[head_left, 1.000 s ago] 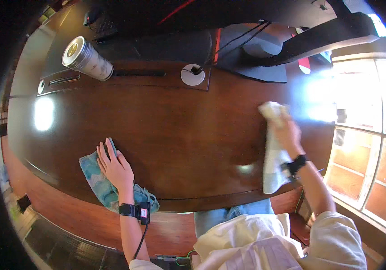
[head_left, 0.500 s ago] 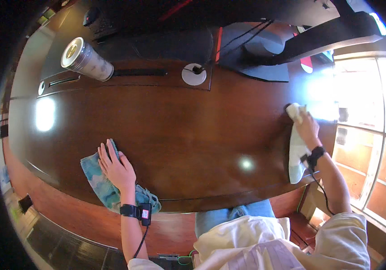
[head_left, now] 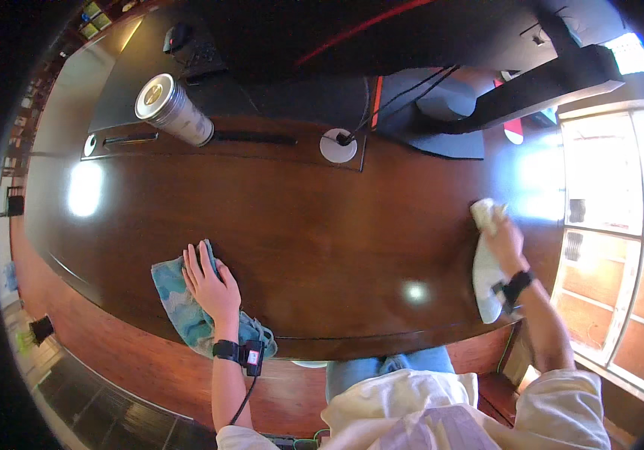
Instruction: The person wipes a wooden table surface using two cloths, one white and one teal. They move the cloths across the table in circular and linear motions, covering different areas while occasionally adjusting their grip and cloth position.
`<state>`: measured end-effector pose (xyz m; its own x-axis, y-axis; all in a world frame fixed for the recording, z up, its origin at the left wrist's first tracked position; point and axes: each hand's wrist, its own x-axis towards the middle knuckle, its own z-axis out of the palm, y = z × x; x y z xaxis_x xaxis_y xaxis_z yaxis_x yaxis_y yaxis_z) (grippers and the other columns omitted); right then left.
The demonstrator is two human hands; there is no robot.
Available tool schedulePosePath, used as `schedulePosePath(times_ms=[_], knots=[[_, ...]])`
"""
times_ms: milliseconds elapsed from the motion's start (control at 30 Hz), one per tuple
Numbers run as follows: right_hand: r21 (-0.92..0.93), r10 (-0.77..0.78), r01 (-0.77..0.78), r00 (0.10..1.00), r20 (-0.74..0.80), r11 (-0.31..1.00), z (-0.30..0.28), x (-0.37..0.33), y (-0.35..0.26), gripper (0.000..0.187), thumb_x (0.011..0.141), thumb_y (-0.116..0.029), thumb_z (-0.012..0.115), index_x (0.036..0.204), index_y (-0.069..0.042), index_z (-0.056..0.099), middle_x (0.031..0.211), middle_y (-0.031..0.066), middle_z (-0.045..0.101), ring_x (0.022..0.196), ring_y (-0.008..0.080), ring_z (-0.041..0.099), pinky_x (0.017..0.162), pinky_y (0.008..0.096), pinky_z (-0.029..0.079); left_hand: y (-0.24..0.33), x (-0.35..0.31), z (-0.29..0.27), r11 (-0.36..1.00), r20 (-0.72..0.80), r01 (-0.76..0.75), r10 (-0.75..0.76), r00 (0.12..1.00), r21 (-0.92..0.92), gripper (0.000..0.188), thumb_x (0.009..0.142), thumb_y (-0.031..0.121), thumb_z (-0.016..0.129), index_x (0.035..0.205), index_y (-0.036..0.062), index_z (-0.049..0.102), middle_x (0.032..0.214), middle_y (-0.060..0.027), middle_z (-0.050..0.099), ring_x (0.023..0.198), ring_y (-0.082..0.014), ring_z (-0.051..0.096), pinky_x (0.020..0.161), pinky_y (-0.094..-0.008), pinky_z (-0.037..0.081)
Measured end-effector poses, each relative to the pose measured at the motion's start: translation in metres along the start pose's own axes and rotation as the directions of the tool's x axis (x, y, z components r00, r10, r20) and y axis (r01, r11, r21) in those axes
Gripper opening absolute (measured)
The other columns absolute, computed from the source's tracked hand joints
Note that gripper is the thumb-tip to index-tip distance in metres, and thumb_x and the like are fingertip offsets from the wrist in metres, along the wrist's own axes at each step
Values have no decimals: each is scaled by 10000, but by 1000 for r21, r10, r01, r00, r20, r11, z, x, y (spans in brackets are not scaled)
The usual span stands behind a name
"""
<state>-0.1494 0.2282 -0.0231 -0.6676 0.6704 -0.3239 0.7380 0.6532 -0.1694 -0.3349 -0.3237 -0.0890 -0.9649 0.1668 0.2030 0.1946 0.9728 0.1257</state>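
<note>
Fingers stretched out, my left hand [head_left: 213, 289] rests flat on a blue, patterned cloth [head_left: 179, 289] near the desk's front edge. The cloth hangs slightly over that edge beside my wrist. At the right side of the desk, my right hand [head_left: 505, 246] is closed on a bunched end of a white cloth [head_left: 487, 281]. The rest of the white cloth trails toward the front edge under my wrist. Both cloths lie on the glossy dark brown desk [head_left: 322, 247]. My right fingers are a little blurred.
A lidded cup [head_left: 174, 110] stands at the back left by a black mat. A black monitor arm [head_left: 540, 86] reaches over the back right. Cables enter a white round grommet [head_left: 338, 146]. A window [head_left: 607, 187] is to the right.
My right hand has moved nearer and a little to the left with the white cloth. My left hand stays flat on the blue cloth. The whole view has shifted slightly.
</note>
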Motion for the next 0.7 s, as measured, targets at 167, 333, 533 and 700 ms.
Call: schedulePosePath(times_ms=[167, 333, 533, 700], knots=[[-89, -525, 537, 841, 132, 839, 68, -134, -14, 609, 802, -225, 675, 1385, -120, 536, 1081, 183, 563, 1028, 364, 592, 838, 480, 510, 0, 0, 0, 1000, -9, -2, 2, 1000, -15, 473, 975, 194, 478, 1433, 73, 480, 1503, -172, 432, 1418, -359, 372, 1166, -513, 277], [-282, -577, 540, 814, -66, 793, 49, -138, -53, 598, 781, -262, 719, 1357, -180, 582, 1187, 104, 551, 1062, 288, 566, 888, 448, 467, -1, -1, -1, 1000, 4, 0, 0, 1000, -20, 470, 974, 186, 483, 1431, 75, 489, 1508, -173, 430, 1417, -360, 375, 1164, -511, 279], [-217, -677, 664, 736, 20, 715, 69, -131, -40, 383, 870, -187, 644, 1253, -198, 650, 1242, 57, 578, 1068, 292, 573, 897, 502, 446, -2, -1, 0, 1000, 7, -13, 13, 1000, -27, 452, 983, 176, 494, 1424, 78, 501, 1505, -160, 444, 1408, -350, 392, 1155, -509, 291], [-326, -352, 281, 918, -185, 903, 42, -45, 29, 296, 966, -152, 533, 1241, -131, 640, 1204, 122, 599, 1078, 335, 576, 922, 548, 427, -3, -1, 0, 1000, 16, -13, 13, 1000, -16, 448, 972, 142, 506, 1416, 77, 511, 1504, -158, 447, 1401, -352, 399, 1145, -499, 304]])
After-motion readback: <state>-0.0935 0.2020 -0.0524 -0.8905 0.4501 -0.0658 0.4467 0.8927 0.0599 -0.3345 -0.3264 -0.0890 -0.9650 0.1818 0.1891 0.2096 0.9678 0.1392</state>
